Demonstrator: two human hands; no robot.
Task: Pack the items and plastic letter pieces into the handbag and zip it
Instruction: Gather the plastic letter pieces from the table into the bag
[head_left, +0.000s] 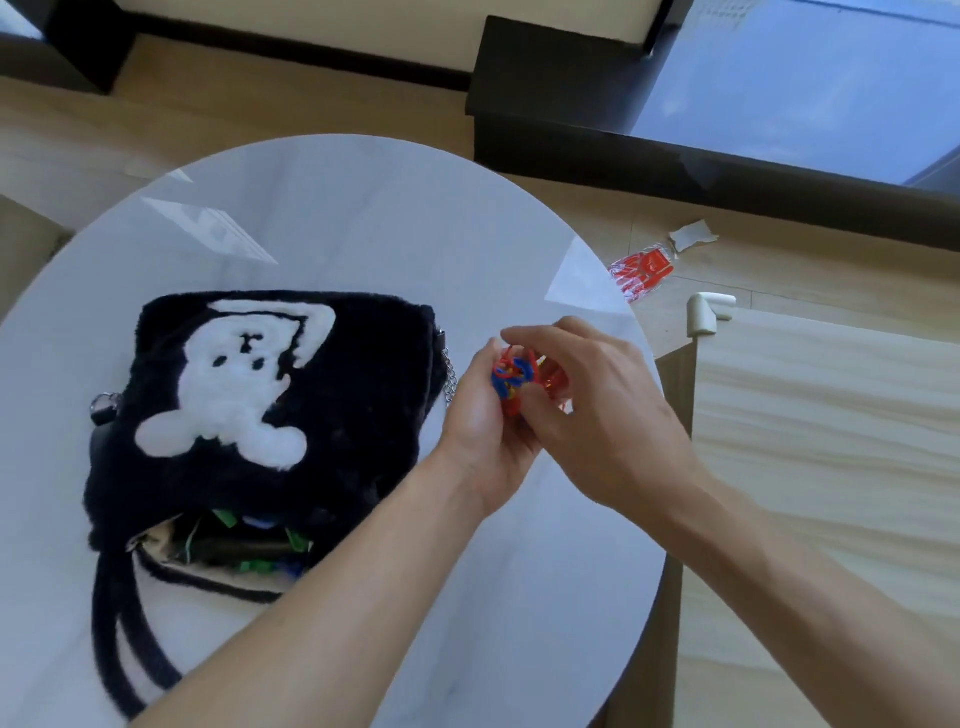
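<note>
A black furry handbag with a white bear figure lies flat on the round white table. Its mouth faces me and gapes, with green and blue plastic letter pieces visible inside. To the right of the bag, above the table, both my hands meet around a bunch of red and blue plastic letter pieces. My left hand cups the bunch from below. My right hand curls over it from the right, fingers around the pieces.
The bag's black straps trail toward the near table edge, and a metal chain hangs at its right side. A wooden counter with a white corner guard stands on the right. A red wrapper lies on the floor.
</note>
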